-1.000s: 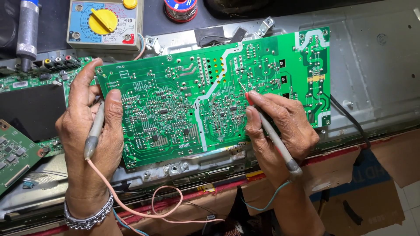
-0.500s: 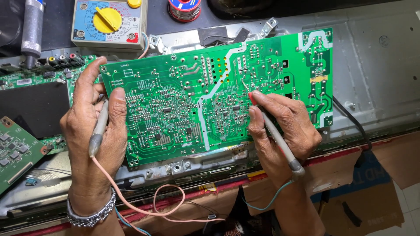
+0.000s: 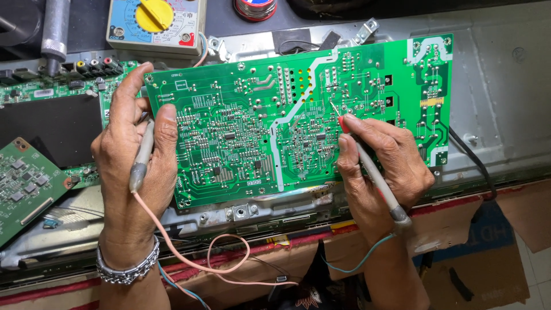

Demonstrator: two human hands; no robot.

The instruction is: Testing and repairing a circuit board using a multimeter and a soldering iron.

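Probes on the green circuit board (image 3: pixel 298 120), one per hand. Right hand (image 3: pixel 381 166) has its fingers closed pen-style on a grey probe with a red collar (image 3: pixel 373 172); its metal tip touches the solder side right of the board's middle, just beside the pale curved isolation track. Probe's long axis runs from lower right up to upper left, blue lead trailing off the counter edge. Left hand (image 3: pixel 135 149) grips the second probe (image 3: pixel 140 158) between thumb and fingers at the board's left edge, axis near upright, pink lead (image 3: pixel 189 261) looping below; its tip is hidden, so contact can't be told. Right hand is nearer the dense solder joints. Board lies solder side up, long axis left-right, slightly tilted, on a metal chassis (image 3: pixel 499 103). Yellow-dial multimeter (image 3: pixel 156 23) sits above, well apart.
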